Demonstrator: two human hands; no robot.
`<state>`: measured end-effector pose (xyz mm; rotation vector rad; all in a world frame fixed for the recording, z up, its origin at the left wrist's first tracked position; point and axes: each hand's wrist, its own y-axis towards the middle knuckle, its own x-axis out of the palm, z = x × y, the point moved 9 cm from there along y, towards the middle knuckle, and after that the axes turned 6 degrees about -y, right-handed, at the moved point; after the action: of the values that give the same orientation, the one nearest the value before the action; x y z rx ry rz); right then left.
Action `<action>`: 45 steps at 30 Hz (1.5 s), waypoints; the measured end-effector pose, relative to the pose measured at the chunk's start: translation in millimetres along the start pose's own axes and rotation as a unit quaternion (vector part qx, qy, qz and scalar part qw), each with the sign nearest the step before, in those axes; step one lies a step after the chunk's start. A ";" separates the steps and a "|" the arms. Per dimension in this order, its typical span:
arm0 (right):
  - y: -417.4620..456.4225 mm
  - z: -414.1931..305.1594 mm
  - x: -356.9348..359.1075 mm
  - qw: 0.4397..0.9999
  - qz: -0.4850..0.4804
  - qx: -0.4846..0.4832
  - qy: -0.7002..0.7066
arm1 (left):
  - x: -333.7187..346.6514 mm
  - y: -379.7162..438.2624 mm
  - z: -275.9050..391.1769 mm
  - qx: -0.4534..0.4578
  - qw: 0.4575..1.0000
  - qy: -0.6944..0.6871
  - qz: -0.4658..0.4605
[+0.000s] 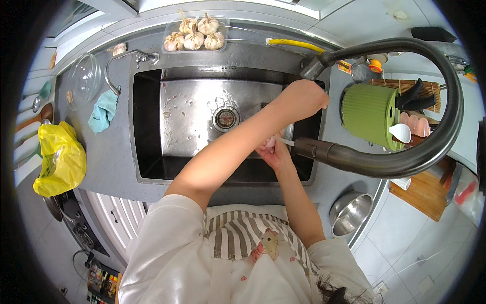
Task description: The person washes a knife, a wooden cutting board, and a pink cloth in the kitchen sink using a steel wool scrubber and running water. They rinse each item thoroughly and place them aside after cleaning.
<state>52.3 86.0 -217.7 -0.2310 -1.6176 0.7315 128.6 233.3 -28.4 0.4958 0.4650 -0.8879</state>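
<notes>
My left arm crosses over the stainless steel sink (190,102). My left hand (303,98) is curled beside the dark body of the pull-down faucet (313,69); its fingers are hidden, so its grip cannot be made out. Lower down, my right hand (279,155) is palm up, holding a pale pink piece of food (270,143), perhaps raw meat, partly covered by my left forearm. A thin stream of water runs onto it from the faucet's spray head (313,149). Small scraps and droplets lie on the sink floor around the drain (226,118).
Garlic bulbs (194,39) sit in a clear tray behind the sink. Leftward are a small tap (110,78), a teal cloth (104,110), glass bowls (84,78) and a yellow plastic bag (62,157). Rightward stand a green ribbed holder (368,112) with knives and a steel bowl (351,214).
</notes>
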 end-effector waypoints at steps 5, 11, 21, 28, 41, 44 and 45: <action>-30.0 11.3 10.1 0.990 0.105 0.052 -0.080 | -4.9 2.7 3.1 -0.028 1.000 0.006 -0.006; -50.6 -2.0 5.4 0.983 0.057 0.121 -0.126 | 4.9 -93.1 29.6 0.157 0.985 0.052 -0.060; -71.4 48.5 65.3 0.849 -0.091 0.316 -0.414 | 5.7 -192.2 39.6 0.106 0.979 0.148 -0.091; -29.3 33.5 82.8 0.534 -0.057 -0.012 -0.843 | 9.2 -203.4 -0.8 -0.060 0.971 0.215 -0.085; -30.9 64.3 124.5 0.043 -0.135 -0.261 -0.955 | 39.6 -258.8 -70.9 -0.380 0.884 -0.271 -0.018; -38.3 67.1 140.3 0.035 -0.137 -0.295 -0.945 | 25.6 -265.3 -49.5 -0.457 0.803 -0.381 -0.043; -41.8 69.8 149.8 0.040 -0.134 -0.304 -0.942 | 16.4 -263.9 -42.2 -0.448 0.809 -0.379 -0.042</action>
<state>-32.6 111.9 -72.2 -0.4611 1.6690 0.4360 -85.7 106.8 -127.5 -0.7525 0.1167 -0.7706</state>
